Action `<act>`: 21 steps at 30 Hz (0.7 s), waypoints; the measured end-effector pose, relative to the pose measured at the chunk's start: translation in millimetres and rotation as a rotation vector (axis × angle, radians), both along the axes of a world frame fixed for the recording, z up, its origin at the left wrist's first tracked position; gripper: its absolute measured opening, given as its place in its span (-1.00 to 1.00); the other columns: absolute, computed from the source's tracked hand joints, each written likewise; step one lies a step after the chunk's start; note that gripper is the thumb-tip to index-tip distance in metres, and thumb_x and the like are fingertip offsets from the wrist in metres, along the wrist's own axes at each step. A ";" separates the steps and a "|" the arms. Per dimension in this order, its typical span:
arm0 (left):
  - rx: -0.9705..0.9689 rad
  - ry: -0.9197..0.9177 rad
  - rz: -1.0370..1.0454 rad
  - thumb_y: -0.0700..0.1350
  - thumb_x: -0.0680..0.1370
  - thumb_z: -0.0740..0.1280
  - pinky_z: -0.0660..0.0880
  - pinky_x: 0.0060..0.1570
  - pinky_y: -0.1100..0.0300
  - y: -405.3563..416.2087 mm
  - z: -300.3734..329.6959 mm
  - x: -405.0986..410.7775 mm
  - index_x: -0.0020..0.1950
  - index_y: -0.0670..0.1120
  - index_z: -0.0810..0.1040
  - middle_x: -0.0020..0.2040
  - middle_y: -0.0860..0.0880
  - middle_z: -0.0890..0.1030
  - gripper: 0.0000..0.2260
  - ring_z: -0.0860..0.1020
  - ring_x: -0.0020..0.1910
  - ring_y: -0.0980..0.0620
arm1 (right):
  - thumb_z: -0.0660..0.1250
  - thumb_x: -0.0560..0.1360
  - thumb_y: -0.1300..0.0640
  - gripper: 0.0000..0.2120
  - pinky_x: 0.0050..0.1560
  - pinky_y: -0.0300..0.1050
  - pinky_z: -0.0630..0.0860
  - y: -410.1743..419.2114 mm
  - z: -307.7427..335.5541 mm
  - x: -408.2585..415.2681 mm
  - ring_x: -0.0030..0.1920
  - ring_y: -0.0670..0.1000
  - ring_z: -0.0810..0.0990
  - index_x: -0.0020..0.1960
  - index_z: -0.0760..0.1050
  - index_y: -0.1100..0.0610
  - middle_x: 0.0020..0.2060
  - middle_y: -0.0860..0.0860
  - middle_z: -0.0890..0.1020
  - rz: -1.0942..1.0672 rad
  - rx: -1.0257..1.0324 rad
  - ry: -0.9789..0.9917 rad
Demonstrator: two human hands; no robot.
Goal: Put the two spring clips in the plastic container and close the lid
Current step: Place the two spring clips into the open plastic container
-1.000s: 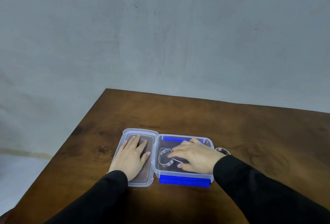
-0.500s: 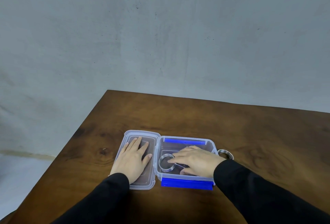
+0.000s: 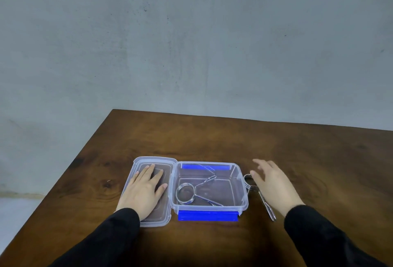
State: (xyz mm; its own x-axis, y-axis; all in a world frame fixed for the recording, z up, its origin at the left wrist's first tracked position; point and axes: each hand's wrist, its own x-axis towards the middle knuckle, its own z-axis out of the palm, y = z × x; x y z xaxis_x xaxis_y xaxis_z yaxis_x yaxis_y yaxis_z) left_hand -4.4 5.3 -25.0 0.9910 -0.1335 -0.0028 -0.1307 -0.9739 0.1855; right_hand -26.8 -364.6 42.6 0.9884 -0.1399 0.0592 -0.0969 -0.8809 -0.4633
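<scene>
Clip [image 3: 192, 192] inside container [image 3: 241, 186], right hand [image 3: 274, 183] above second clip [image 3: 264, 200]

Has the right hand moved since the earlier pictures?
Yes. The right hand left the container and is now to its right, over the second clip on the table.

So the clear plastic container [image 3: 209, 188] sits open on the wooden table [image 3: 234, 139], lid [image 3: 148, 190] flipped out flat to its left. Left hand [image 3: 144, 190] is pressed flat on that lid. 1 spring clip [image 3: 192, 192] lies inside the box. The other spring clip [image 3: 260, 196] lies on the table just beside the right wall, with the right hand [image 3: 274, 183] spread open over it, a bit blurry.
</scene>
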 end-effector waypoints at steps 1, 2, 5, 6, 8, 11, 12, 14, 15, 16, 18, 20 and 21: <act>0.002 0.002 0.000 0.26 0.61 -0.04 -0.01 0.49 0.10 -0.4 0.6 0.0 0.58 0.11 0.15 0.60 0.03 0.14 -0.45 0.11 0.56 0.02 | 0.25 0.60 -0.07 -0.53 0.19 -0.09 0.55 -5.0 -11.3 -8.5 0.21 -0.03 0.54 0.49 0.31 -0.07 0.33 -0.03 0.49 -0.028 0.000 0.052; 0.005 0.006 -0.002 0.26 0.61 -0.03 0.00 0.49 0.09 -0.5 1.2 0.0 0.58 0.11 0.15 0.60 0.03 0.14 -0.45 0.11 0.56 0.02 | 0.23 0.60 -0.08 -0.50 0.27 -0.06 0.50 -7.5 -21.4 -17.4 0.29 0.01 0.49 0.51 0.27 -0.07 0.39 -0.01 0.44 -0.032 0.022 0.088; -0.003 0.008 -0.003 0.24 0.63 -0.01 0.01 0.50 0.08 -1.0 0.9 -0.1 0.58 0.10 0.15 0.60 0.02 0.14 -0.46 0.10 0.56 0.02 | 0.22 0.58 -0.17 -0.45 0.36 0.05 0.39 -3.8 -40.8 -37.0 0.39 0.06 0.39 0.53 0.21 -0.11 0.44 0.01 0.38 -0.038 0.101 0.134; -0.007 0.002 -0.003 0.23 0.63 -0.01 0.00 0.51 0.08 -1.0 0.3 -0.1 0.58 0.09 0.17 0.60 0.02 0.14 -0.47 0.10 0.56 0.02 | 0.20 0.57 -0.21 -0.43 0.39 0.08 0.36 -0.7 -43.4 -39.6 0.42 0.07 0.35 0.54 0.19 -0.12 0.46 0.01 0.37 -0.047 0.077 0.142; -0.012 -0.005 0.001 0.23 0.63 -0.01 0.00 0.51 0.08 -0.8 -1.2 -0.1 0.57 0.09 0.18 0.60 0.02 0.15 -0.47 0.09 0.56 0.03 | 0.18 0.55 -0.27 -0.38 0.46 0.12 0.25 5.0 -45.9 -42.3 0.49 0.06 0.26 0.55 0.15 -0.14 0.51 0.00 0.32 -0.067 -0.015 0.158; -0.004 0.012 -0.004 0.23 0.63 -0.02 -0.01 0.51 0.08 0.2 -2.8 0.5 0.58 0.09 0.16 0.60 0.02 0.14 -0.47 0.09 0.56 0.04 | 0.19 0.52 -0.32 -0.32 0.50 0.14 0.15 8.7 -47.7 -43.5 0.51 0.05 0.22 0.56 0.13 -0.13 0.52 -0.01 0.30 -0.084 -0.077 0.138; -0.004 0.015 -0.005 0.22 0.63 -0.03 -0.01 0.51 0.07 0.2 -2.7 0.8 0.58 0.09 0.16 0.61 0.02 0.13 -0.47 0.09 0.56 0.04 | 0.20 0.51 -0.32 -0.31 0.50 0.15 0.14 8.3 -48.0 -42.9 0.52 0.04 0.22 0.56 0.13 -0.12 0.52 -0.02 0.30 -0.095 -0.075 0.136; -0.001 0.018 -0.003 0.22 0.63 -0.03 0.00 0.52 0.07 0.0 -2.2 1.4 0.58 0.08 0.15 0.61 0.01 0.13 -0.47 0.09 0.56 0.04 | 0.21 0.51 -0.31 -0.31 0.50 0.15 0.15 5.7 -46.9 -41.1 0.52 0.03 0.22 0.56 0.15 -0.11 0.53 -0.03 0.30 -0.130 -0.064 0.137; 0.001 0.019 -0.001 0.22 0.63 -0.03 0.00 0.52 0.07 -0.3 -2.2 1.8 0.58 0.09 0.15 0.61 0.01 0.13 -0.46 0.09 0.56 0.04 | 0.21 0.52 -0.29 -0.33 0.49 0.16 0.16 3.6 -46.6 -40.3 0.51 0.02 0.23 0.56 0.15 -0.11 0.52 -0.04 0.31 -0.147 -0.064 0.135; 0.004 0.022 0.001 0.22 0.63 -0.04 0.00 0.52 0.07 -0.5 -2.2 2.0 0.58 0.09 0.15 0.61 0.01 0.12 -0.46 0.09 0.56 0.03 | 0.22 0.54 -0.25 -0.35 0.49 0.17 0.18 1.0 -46.8 -39.8 0.51 0.02 0.24 0.56 0.15 -0.10 0.52 -0.04 0.32 -0.162 -0.073 0.130; 0.009 0.033 0.002 0.23 0.62 -0.04 0.01 0.51 0.07 -0.8 -2.3 2.5 0.58 0.10 0.13 0.61 0.02 0.12 -0.46 0.10 0.56 0.03 | 0.23 0.56 -0.19 -0.37 0.47 0.18 0.20 -5.1 -49.1 -40.5 0.50 0.01 0.25 0.56 0.12 -0.11 0.51 -0.05 0.33 -0.179 -0.130 0.122; 0.017 0.037 0.002 0.23 0.62 -0.04 0.01 0.50 0.07 -0.9 -2.1 2.7 0.59 0.11 0.13 0.61 0.01 0.12 -0.46 0.11 0.56 0.02 | 0.23 0.57 -0.16 -0.37 0.44 0.20 0.22 -10.4 -53.2 -41.8 0.49 0.01 0.26 0.57 0.09 -0.12 0.49 -0.06 0.35 -0.184 -0.193 0.109; 0.017 0.038 0.001 0.23 0.62 -0.04 0.01 0.50 0.07 -1.1 -1.9 2.7 0.59 0.11 0.13 0.61 0.01 0.12 -0.46 0.11 0.56 0.02 | 0.23 0.58 -0.15 -0.38 0.42 0.20 0.24 -12.4 -54.7 -41.8 0.48 0.01 0.27 0.57 0.10 -0.12 0.49 -0.07 0.36 -0.183 -0.209 0.106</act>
